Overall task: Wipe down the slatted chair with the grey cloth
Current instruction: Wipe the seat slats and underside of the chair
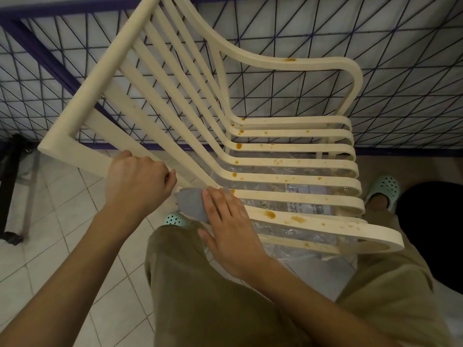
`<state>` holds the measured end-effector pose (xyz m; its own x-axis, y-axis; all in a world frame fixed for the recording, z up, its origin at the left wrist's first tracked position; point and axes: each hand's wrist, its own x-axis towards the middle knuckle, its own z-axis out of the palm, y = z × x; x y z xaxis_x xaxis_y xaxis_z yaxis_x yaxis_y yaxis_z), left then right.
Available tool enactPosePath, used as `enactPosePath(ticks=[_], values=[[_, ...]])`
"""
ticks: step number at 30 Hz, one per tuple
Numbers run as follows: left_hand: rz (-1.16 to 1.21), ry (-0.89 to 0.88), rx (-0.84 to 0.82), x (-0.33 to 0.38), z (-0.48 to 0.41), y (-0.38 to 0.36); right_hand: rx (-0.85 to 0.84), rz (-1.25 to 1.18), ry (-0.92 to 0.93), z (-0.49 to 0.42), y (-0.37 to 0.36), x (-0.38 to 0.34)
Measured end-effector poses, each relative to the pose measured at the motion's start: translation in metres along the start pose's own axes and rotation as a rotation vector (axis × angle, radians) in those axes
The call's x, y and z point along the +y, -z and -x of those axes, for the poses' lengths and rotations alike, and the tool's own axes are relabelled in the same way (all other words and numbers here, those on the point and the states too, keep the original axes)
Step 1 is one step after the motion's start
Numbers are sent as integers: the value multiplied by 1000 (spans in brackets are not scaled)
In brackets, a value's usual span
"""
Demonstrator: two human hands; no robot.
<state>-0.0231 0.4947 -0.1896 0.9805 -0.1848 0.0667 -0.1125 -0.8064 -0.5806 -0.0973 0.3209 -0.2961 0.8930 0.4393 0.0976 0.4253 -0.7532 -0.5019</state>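
I can read nothing for certain. Beneath the seat of my slatted chair (300,163) lies a clear plastic sheet (290,232) with dark printed marks showing between the slats, too small and blurred to make out a letter or number.

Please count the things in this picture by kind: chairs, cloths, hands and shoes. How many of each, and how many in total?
slatted chair: 1
grey cloth: 1
hands: 2 (left hand, right hand)
mint-green clogs: 2
Total: 6
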Motion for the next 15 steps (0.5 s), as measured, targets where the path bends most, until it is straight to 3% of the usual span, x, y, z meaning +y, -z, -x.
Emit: enactPosePath(ticks=[11,15], values=[[-1,-3,17,2,0,0,-229,-161,-215,-70,23,6],[-23,-12,25,3,1,2,-115,-105,-120,-60,20,8]])
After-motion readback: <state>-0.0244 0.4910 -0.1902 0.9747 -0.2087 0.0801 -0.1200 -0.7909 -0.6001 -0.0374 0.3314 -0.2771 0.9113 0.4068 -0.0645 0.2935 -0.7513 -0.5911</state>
